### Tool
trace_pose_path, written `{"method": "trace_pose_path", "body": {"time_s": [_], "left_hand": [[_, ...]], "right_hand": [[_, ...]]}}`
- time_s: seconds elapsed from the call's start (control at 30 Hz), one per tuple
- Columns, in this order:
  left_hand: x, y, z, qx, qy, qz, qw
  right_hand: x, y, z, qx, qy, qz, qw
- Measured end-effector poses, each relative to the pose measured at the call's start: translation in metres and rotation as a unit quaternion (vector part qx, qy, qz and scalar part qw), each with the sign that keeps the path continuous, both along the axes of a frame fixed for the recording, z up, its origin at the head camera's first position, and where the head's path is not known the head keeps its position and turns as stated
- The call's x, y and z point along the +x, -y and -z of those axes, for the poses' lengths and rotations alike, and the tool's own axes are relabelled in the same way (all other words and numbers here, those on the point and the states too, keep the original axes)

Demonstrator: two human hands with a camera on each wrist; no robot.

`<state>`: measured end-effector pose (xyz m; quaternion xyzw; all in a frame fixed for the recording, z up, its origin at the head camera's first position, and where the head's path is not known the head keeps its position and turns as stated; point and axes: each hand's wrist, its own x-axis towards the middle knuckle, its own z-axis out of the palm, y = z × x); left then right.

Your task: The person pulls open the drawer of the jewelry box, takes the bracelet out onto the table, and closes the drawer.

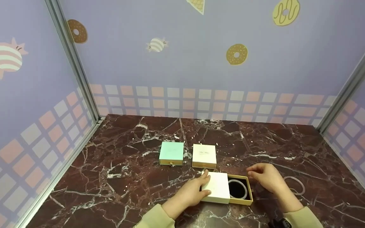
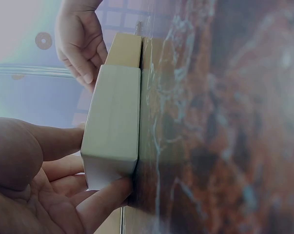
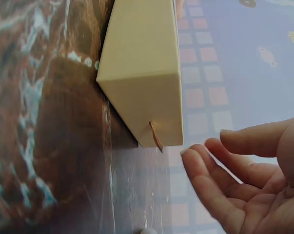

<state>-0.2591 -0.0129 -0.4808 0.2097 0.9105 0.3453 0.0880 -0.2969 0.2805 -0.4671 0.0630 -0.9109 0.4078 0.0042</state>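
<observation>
A white box sleeve (image 1: 217, 187) lies flat on the table with its gold drawer (image 1: 241, 201) pulled partway out to the right. Inside the drawer's dark lining rests a pale bangle (image 1: 246, 191). My left hand (image 1: 191, 191) grips the sleeve's left end, thumb and fingers around it in the left wrist view. Just right of the drawer, my right hand (image 1: 267, 178) hovers with loosely bent fingers holding nothing. In the right wrist view its fingertips are near the drawer front with a small brown pull tab (image 3: 155, 137). A second pale bangle (image 1: 303, 186) lies beyond the right wrist.
Behind the open box, a mint-green box (image 1: 171, 152) and a cream box (image 1: 204, 154) stand side by side, both with drawers closed. The dark red marbled table (image 1: 122, 190) is bordered by patterned lilac walls (image 1: 182, 69) at the back and sides.
</observation>
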Motion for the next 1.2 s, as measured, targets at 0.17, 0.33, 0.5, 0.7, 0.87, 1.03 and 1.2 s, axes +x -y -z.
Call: {"method": "trace_pose_path", "body": {"time_s": [0.17,0.33,0.5,0.7,0.87,1.03,1.2], "left_hand": [[0.0,0.0,0.0,0.001,-0.001,0.0,1.0],[0.0,0.0,0.001,-0.002,-0.006,0.0,1.0],[0.0,0.0,0.001,-0.001,-0.008,0.0,1.0],[0.0,0.001,0.001,0.004,-0.002,0.003,1.0],[-0.001,0.001,0.002,0.005,0.005,0.005,1.0],[-0.001,0.001,0.002,0.003,0.004,0.006,1.0],[-0.001,0.0,0.002,0.003,0.006,0.004,1.0]], "right_hand": [[0.0,0.003,0.001,-0.003,-0.012,-0.024,1.0],[0.001,0.006,0.002,-0.005,-0.02,-0.067,0.998],[0.005,0.011,0.001,0.0,-0.011,-0.078,0.997],[0.009,0.018,0.001,0.045,-0.01,-0.082,0.996],[0.012,0.023,-0.001,0.085,-0.026,-0.091,0.992],[0.013,0.025,0.0,0.099,-0.022,-0.098,0.99],[0.014,0.026,0.0,0.085,-0.009,-0.106,0.991]]}}
